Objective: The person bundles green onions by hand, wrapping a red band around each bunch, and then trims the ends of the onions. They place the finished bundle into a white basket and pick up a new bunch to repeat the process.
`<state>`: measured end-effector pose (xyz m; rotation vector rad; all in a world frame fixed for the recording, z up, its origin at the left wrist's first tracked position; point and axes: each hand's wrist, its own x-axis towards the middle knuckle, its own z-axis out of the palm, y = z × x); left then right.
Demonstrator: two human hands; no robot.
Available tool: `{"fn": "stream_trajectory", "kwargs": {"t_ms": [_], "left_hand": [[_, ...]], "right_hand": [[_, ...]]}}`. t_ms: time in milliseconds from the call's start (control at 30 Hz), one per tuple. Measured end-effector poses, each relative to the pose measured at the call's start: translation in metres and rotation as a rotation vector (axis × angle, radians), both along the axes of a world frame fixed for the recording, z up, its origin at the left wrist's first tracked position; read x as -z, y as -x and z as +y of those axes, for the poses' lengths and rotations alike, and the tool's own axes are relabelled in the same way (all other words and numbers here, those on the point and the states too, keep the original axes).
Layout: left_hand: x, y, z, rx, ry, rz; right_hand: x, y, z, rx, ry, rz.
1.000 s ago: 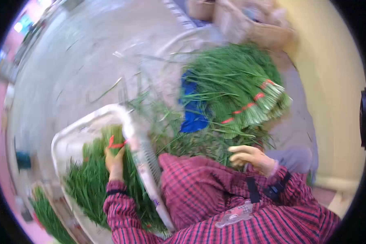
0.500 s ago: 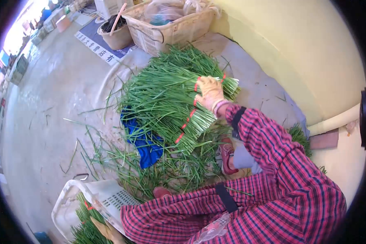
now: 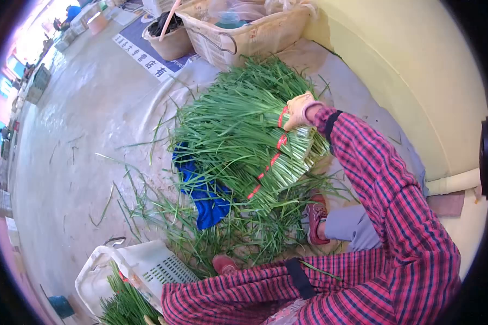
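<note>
A heap of green garlic chives [image 3: 238, 116], tied in bundles with red bands, lies on the floor sheet in front of me. My right hand [image 3: 300, 110], in a pale yellow glove, is closed on a banded bundle of garlic chives [image 3: 279, 111] at the heap's upper right, near the cut stem ends. At the bottom edge, a sliver of my left hand [image 3: 149, 320] shows beside banded chives [image 3: 126, 304] in a white plastic basket [image 3: 160, 265]; its fingers are hidden. Blue cloth [image 3: 205, 203] sticks out from under the heap.
Loose chive leaves [image 3: 200, 233] litter the floor around my red shoes [image 3: 316, 219]. A large pale basket [image 3: 246, 43] holding plastic bags stands behind the heap, beside a small bucket [image 3: 171, 43]. A cream wall [image 3: 396, 70] curves along the right, with a pipe [image 3: 453, 182] low on it.
My right hand has turned and its fingers have closed round the bundle's stem end. My left hand has slipped mostly out of view at the bottom. The view has shifted slightly.
</note>
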<state>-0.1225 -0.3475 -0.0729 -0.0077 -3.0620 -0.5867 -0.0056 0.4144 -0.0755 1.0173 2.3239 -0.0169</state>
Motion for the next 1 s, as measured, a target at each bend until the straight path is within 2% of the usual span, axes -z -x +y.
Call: {"fn": "stream_trajectory", "kwargs": {"t_ms": [67, 100, 167, 233, 267, 300, 367, 433, 467, 500, 567, 600, 633, 667, 700, 767, 833, 867, 900, 933, 967, 1000], "left_hand": [[-0.01, -0.002, 0.007, -0.003, -0.04, 0.023], [-0.017, -0.002, 0.012, -0.004, -0.075, 0.046], [-0.037, -0.006, 0.029, -0.014, -0.146, 0.085], [-0.069, -0.008, 0.075, 0.068, -0.617, 0.24], [-0.089, -0.014, 0.093, 0.056, -0.625, 0.251], [-0.111, -0.022, 0.112, 0.16, -0.741, 0.164], [-0.138, -0.039, 0.148, 0.363, -0.968, -0.041], [-0.171, -0.062, 0.197, 0.513, -1.123, -0.369], [-0.158, -0.06, 0.201, 0.529, -1.051, -0.732], [-0.159, -0.074, 0.227, 0.549, -1.218, -0.903], [-0.146, -0.096, 0.263, 0.51, -1.527, -1.128], [-0.115, -0.09, 0.29, 0.706, -1.446, -1.155], [-0.094, -0.093, 0.29, 0.467, -1.627, -1.251], [-0.105, -0.092, 0.303, 0.213, -1.797, -1.331], [-0.104, -0.094, 0.3, 0.206, -1.792, -1.318], [-0.095, -0.096, 0.292, 0.185, -1.767, -1.203], [-0.088, -0.107, 0.284, 0.175, -1.755, -1.158], [-0.084, -0.112, 0.281, 0.256, -1.754, -1.082], [-0.083, -0.12, 0.28, 0.337, -1.749, -1.011], [-0.087, -0.128, 0.282, 0.336, -1.722, -0.972], [-0.067, -0.131, 0.28, 0.343, -1.642, -0.904], [-0.082, -0.135, 0.283, 0.318, -1.604, -0.833]], "right_hand": [[-0.007, -0.001, 0.008, 0.21, 0.325, 0.265], [-0.029, -0.002, -0.004, 0.441, 0.597, 0.439], [-0.049, -0.01, -0.025, 0.645, 1.003, 0.655], [-0.068, -0.027, -0.055, 0.813, 1.321, 0.753], [-0.099, -0.043, -0.102, 0.673, 1.337, 1.086], [-0.125, -0.058, -0.144, 0.517, 1.336, 1.416], [-0.102, -0.08, -0.151, 0.727, 1.772, 1.232], [-0.158, -0.107, -0.213, 0.974, 1.581, 1.183], [-0.165, -0.112, -0.233, 0.842, 1.615, 1.197], [-0.161, -0.122, -0.249, 0.803, 1.731, 1.173], [-0.161, -0.137, -0.281, 0.684, 1.837, 1.166], [-0.149, -0.147, -0.294, 0.635, 1.841, 1.115], [-0.135, -0.156, -0.306, 0.588, 1.845, 1.069], [-0.13, -0.161, -0.317, 0.547, 1.82, 0.977], [-0.125, -0.163, -0.321, 0.344, 1.559, 0.761], [-0.141, -0.161, -0.333, 0.284, 1.507, 0.652], [-0.116, -0.163, -0.339, 0.471, 1.651, 1.151], [-0.116, -0.159, -0.335, 0.511, 1.642, 1.166], [-0.129, -0.147, -0.339, 0.437, 1.395, 1.239], [-0.137, -0.134, -0.352, 0.404, 1.258, 1.3], [-0.142, -0.124, -0.362, 0.37, 1.12, 1.354], [-0.139, -0.118, -0.363, 0.381, 1.115, 1.363]]}}
